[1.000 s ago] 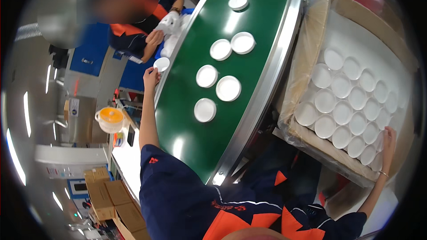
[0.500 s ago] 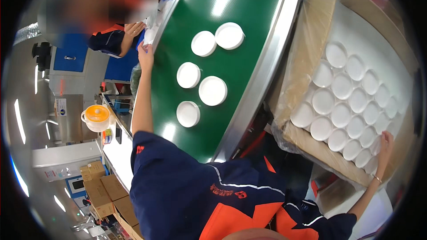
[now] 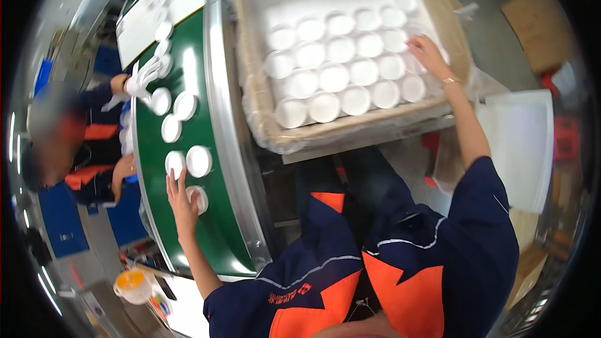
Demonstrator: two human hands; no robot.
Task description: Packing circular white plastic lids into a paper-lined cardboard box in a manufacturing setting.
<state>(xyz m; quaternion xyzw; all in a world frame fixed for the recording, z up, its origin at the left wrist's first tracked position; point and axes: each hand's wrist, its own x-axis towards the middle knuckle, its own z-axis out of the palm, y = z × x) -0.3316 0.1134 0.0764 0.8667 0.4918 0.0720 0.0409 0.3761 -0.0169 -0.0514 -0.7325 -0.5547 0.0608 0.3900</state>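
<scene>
My left hand is over the green conveyor belt, fingers stretched out and apart. Its fingertips come near one white round disc, and the thumb side overlaps another white disc; whether it presses on either is unclear. Beside them lies a third white disc. My right hand reaches into a large cardboard box, at the right end of rows of white discs. Its fingers bend over the discs there, and motion blur hides whether they grip one.
A metal rail runs between belt and box. Across the belt a co-worker's white-gloved hand is near more discs. A white board spans the belt's far end. At lower left stands a white pot with an orange lid.
The view has swung toward the box. My left hand has drawn back from the belt's far edge, beside the co-worker, to above the discs. My right hand stays in the box.
</scene>
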